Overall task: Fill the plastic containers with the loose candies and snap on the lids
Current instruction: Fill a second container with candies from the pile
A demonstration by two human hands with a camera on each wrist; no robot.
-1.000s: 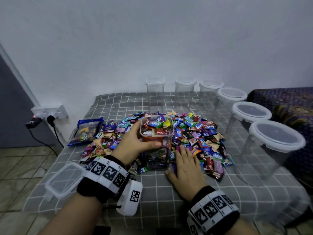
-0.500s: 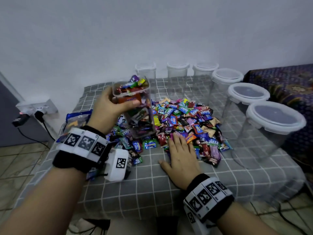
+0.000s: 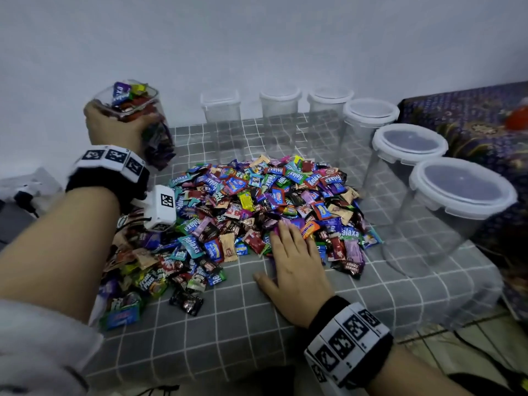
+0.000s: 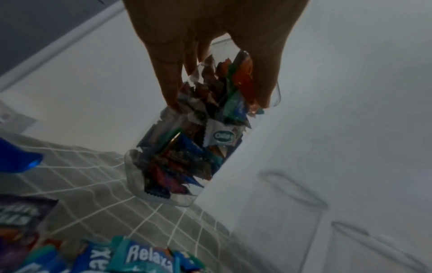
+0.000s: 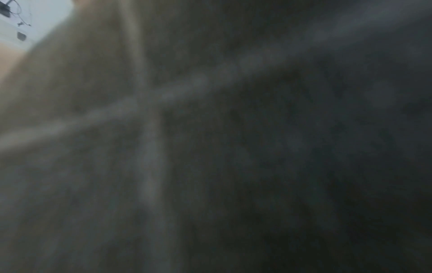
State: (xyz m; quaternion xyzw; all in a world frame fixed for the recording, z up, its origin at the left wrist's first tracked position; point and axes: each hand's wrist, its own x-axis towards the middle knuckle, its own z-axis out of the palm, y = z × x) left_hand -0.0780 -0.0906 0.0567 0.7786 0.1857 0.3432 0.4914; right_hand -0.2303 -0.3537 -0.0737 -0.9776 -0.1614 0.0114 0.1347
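Note:
My left hand [image 3: 114, 130] grips a clear plastic container [image 3: 143, 121] packed with wrapped candies, lidless, lifted above the table's back left corner. In the left wrist view the fingers [image 4: 168, 77] wrap its upper wall and the container [image 4: 187, 147] hangs over the checked cloth. A big heap of loose candies [image 3: 257, 207] covers the middle of the table. My right hand [image 3: 294, 261] lies flat on the cloth, fingers straight, fingertips touching the heap's near edge. The right wrist view is dark and blurred, showing only cloth.
Several empty clear containers with lids stand along the back and right: a square one [image 3: 221, 118], round ones [image 3: 280, 110], [image 3: 410, 155], [image 3: 457, 207]. The grey checked tablecloth [image 3: 228, 324] is bare near the front edge. A dark patterned cloth [image 3: 471, 118] lies at right.
My left hand has lifted the filled container off the table and carried it up and to the left, toward the wall. The right hand has stayed flat at the heap's edge.

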